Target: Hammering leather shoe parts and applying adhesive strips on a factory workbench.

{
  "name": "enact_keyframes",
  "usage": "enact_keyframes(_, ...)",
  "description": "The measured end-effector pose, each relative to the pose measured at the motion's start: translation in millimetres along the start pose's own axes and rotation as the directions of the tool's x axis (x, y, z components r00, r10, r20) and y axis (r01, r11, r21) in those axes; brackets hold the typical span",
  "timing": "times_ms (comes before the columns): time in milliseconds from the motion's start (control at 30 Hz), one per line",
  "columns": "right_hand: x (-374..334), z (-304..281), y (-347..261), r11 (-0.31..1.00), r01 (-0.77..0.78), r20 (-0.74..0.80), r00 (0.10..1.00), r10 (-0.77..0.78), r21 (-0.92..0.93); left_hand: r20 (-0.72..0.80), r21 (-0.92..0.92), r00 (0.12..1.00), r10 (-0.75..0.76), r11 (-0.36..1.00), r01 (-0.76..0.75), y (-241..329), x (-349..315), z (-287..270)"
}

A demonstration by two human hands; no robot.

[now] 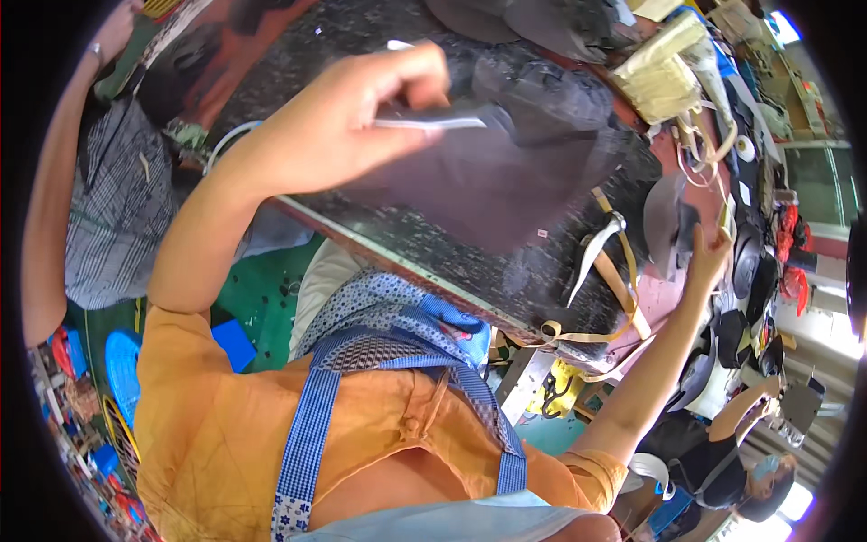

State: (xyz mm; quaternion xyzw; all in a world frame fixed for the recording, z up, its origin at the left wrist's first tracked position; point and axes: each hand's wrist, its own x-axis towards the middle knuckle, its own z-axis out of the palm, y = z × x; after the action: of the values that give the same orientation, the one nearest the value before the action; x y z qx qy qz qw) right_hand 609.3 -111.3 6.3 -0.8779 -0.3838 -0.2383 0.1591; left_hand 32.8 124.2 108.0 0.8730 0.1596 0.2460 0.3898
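Observation:
My left hand [384,113] is raised over the dark speckled tabletop [533,294], its fingers curled round a thin white strip-like tool [461,123]; motion blur hides its exact kind. Below it lies a dark brown sheet [488,194], with crumpled black material [551,95] toward its far side. At the right end of the table my right hand [711,256] closes on the edge of a grey curved flat piece [664,217]. Between the hands rests a hammer [593,256] with a curved metal head and wooden handle, a pale strap [629,253] looped beside it.
A yellowish block [659,86] and tangled cream straps [700,149] sit at the back right. Black curved pieces [745,271] line the right side. A co-worker's forearm [50,208] is at the left; another masked person [722,470] is at the lower right. A blue box [235,345] stands on the floor.

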Motion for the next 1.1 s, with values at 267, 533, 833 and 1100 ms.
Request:
enact_keyframes(267, -183, -129, -303, 0.454, 0.442, 0.11, 0.613, -0.783, 0.773, 0.399, -0.011, 0.913, -0.082, 0.996, 0.094, -58, -7, 65)
enact_keyframes(533, -242, -124, -341, 0.607, 0.54, 0.34, 0.517, -0.786, 0.583, 0.162, 0.23, 0.987, 0.014, 0.972, -0.052, -49, -10, 82)
enact_keyframes(833, -222, -100, -329, 0.522, 0.4, 0.006, 0.79, -0.613, 0.753, -0.109, 0.318, 0.994, 0.007, 0.948, 0.028, -49, -69, 101)
enact_keyframes(1100, -204, -90, -326, 0.506, 0.457, -0.006, 0.747, -0.665, 0.731, -0.225, 0.326, 0.972, 0.064, 0.945, 0.014, -40, -79, 114)
